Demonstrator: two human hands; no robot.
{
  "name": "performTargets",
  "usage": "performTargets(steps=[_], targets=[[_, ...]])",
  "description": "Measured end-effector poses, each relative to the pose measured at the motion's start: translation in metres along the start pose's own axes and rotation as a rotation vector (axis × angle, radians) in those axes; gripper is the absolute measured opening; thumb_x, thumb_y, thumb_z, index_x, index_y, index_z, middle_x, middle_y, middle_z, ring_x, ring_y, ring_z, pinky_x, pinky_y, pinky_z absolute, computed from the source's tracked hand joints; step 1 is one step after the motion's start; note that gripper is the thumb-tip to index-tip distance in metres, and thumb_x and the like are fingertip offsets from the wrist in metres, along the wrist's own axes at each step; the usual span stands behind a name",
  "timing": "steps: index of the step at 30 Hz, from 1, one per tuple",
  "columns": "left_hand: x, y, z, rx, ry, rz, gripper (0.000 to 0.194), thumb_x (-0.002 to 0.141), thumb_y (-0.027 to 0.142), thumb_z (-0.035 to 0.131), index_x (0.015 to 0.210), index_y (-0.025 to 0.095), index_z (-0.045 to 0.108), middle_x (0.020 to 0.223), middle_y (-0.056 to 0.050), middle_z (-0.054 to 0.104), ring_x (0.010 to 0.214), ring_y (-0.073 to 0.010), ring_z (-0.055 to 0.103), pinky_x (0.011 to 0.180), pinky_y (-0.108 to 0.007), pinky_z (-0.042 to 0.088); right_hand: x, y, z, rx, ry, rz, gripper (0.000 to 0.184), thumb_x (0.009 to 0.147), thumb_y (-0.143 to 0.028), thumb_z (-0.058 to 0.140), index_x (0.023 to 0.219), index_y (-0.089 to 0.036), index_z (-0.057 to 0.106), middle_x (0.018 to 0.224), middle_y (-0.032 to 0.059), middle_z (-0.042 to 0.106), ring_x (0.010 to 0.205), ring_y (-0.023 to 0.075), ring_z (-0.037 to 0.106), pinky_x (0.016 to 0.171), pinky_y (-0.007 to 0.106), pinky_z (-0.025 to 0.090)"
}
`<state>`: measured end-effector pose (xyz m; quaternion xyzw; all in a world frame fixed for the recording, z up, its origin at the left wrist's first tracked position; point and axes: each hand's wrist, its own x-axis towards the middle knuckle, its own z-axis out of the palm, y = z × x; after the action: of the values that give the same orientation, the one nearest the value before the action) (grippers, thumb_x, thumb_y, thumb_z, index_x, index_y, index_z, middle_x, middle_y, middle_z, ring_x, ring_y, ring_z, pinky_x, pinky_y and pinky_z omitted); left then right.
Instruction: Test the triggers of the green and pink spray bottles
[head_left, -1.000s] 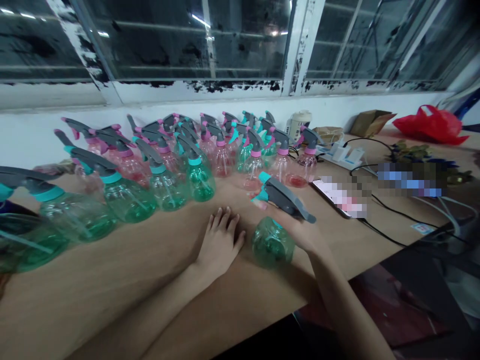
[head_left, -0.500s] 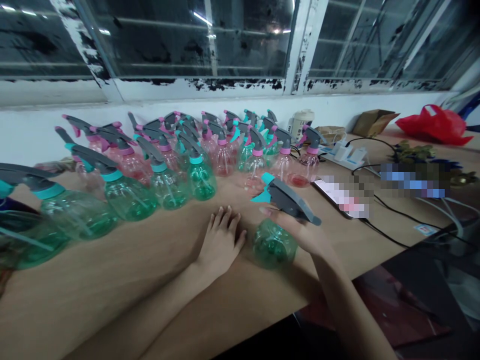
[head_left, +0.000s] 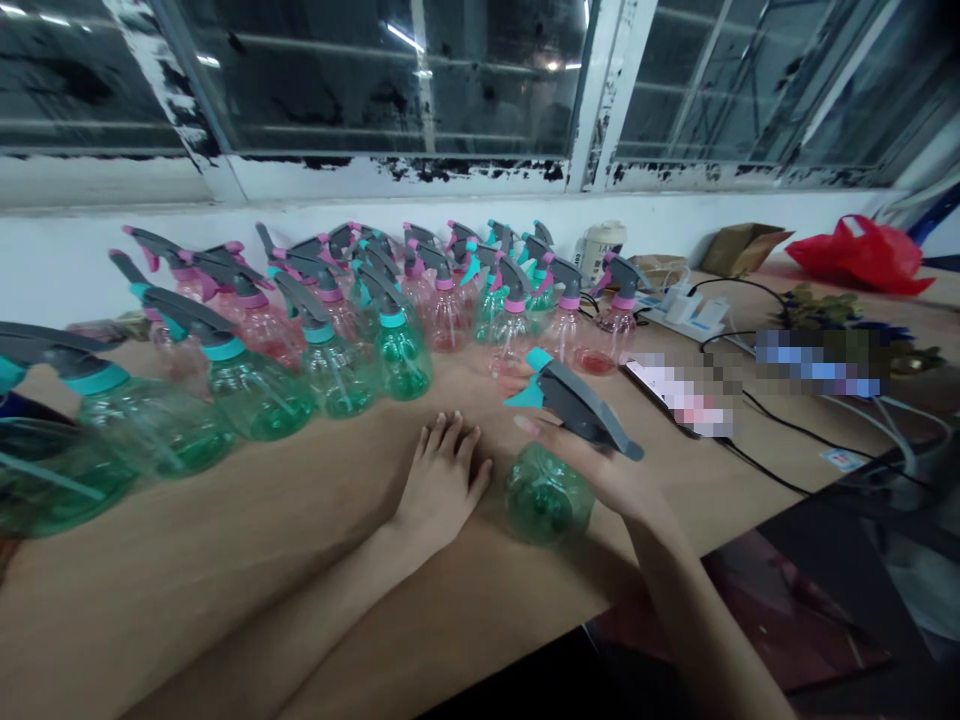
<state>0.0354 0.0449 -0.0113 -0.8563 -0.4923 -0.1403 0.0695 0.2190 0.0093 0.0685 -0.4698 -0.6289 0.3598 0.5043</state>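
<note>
Spray bottle [head_left: 546, 508], one, green and translucent, with a grey and turquoise spray head [head_left: 581, 400]: at the near part of the wooden table [head_left: 337, 590], just to the right of the left hand [head_left: 436, 492]. Whether its base bears fully on the wood cannot be told.

Right hand [head_left: 606, 468], bare: closed about the bottle's neck, beneath the grey lever — thumb laid across the near side, fingertips partly visible beyond the turquoise trigger.

Left hand, bare: palm down on the table, fingers spread, grasping nothing.

Green bottles [head_left: 259, 395], turquoise collars: a slanting row to the left, the leftmost cut off by the view's edge.

Pink bottles [head_left: 446, 320], pink collars: grouped behind, towards the white wall [head_left: 60, 250], some green ones among them.

Phone [head_left: 660, 390]: lying to the right of the held bottle, screen lit and partly blurred, a black cable at its near end.

Power strip [head_left: 686, 312], white: beyond the phone — plugs fitted.

Printed container [head_left: 604, 245], pale: by the wall.

Red plastic bag [head_left: 859, 255]: far right.
</note>
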Motion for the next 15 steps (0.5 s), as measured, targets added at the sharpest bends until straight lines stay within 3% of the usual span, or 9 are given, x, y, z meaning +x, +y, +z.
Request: performTargets(steps=[3, 6, 15], targets=[[0.0003, 0.001, -0.002, 0.016, -0.022, -0.008, 0.044, 0.094, 0.032, 0.043, 0.129, 0.007, 0.054, 0.141, -0.02, 0.047, 0.135, -0.0365, 0.036, 0.108, -0.054, 0.031, -0.003, 0.0001, -0.0014, -0.069, 0.045, 0.045, 0.032, 0.074, -0.045, 0.067, 0.101, -0.027, 0.068, 0.09, 0.0038, 0.071, 0.106, 0.0287, 0.062, 0.097, 0.044, 0.046], [0.0005, 0.0012, -0.003, 0.013, -0.025, -0.017, 0.043, 0.094, 0.032, 0.043, 0.128, 0.007, 0.054, 0.141, -0.02, 0.047, 0.134, -0.0367, 0.037, 0.108, -0.054, 0.032, -0.0031, 0.0021, -0.0017, -0.083, 0.058, 0.024, 0.033, 0.075, -0.045, 0.067, 0.103, -0.027, 0.067, 0.089, 0.0031, 0.071, 0.105, 0.0278, 0.062, 0.1, 0.043, 0.044], [0.0001, 0.0006, -0.0009, -0.005, -0.004, -0.012, 0.043, 0.095, 0.033, 0.042, 0.128, 0.008, 0.054, 0.14, -0.02, 0.047, 0.134, -0.0357, 0.037, 0.107, -0.055, 0.032, -0.0029, 0.0016, -0.001, -0.034, 0.058, 0.0, 0.034, 0.073, -0.038, 0.07, 0.105, -0.027, 0.065, 0.095, 0.0036, 0.07, 0.094, 0.0237, 0.065, 0.087, 0.036, 0.052]])
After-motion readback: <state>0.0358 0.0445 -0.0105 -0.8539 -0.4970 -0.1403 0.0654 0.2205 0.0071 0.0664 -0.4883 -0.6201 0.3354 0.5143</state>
